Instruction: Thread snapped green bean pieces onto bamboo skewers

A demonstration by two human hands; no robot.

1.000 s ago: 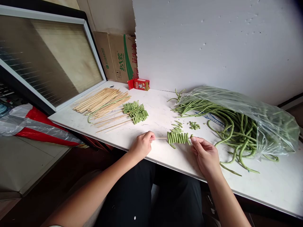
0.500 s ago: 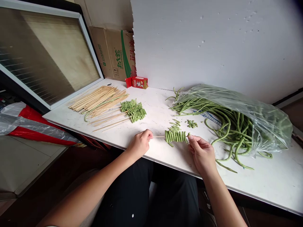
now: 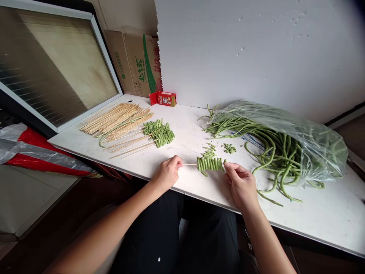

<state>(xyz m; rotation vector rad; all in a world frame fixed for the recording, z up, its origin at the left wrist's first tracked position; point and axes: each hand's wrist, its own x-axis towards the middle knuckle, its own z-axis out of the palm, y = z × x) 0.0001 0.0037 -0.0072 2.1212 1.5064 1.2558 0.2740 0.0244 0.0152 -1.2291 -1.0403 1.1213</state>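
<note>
Over the front of the table, my left hand (image 3: 167,173) is closed on the bare end of a bamboo skewer (image 3: 190,164). Several cut green bean pieces (image 3: 209,164) are threaded crosswise along it, side by side. At the other end, my right hand (image 3: 242,184) pinches a short bean piece (image 3: 224,163) at the skewer's tip; its fingertips partly hide it. Loose cut pieces (image 3: 209,153) lie just behind the skewer, with a small pile of bean ends (image 3: 229,148) to their right. Finished bean skewers (image 3: 159,133) are stacked farther left.
A heap of plain bamboo skewers (image 3: 114,120) covers the table's left side. Long green beans (image 3: 256,133) spill from a clear plastic bag (image 3: 322,140) at right. A small red box (image 3: 167,99) and a cardboard carton (image 3: 137,64) stand at the back, near a glass-fronted frame (image 3: 71,57).
The view has shifted slightly, so everything sits a little farther left. Both hands keep their hold on the skewer and bean piece, with hardly any movement.
</note>
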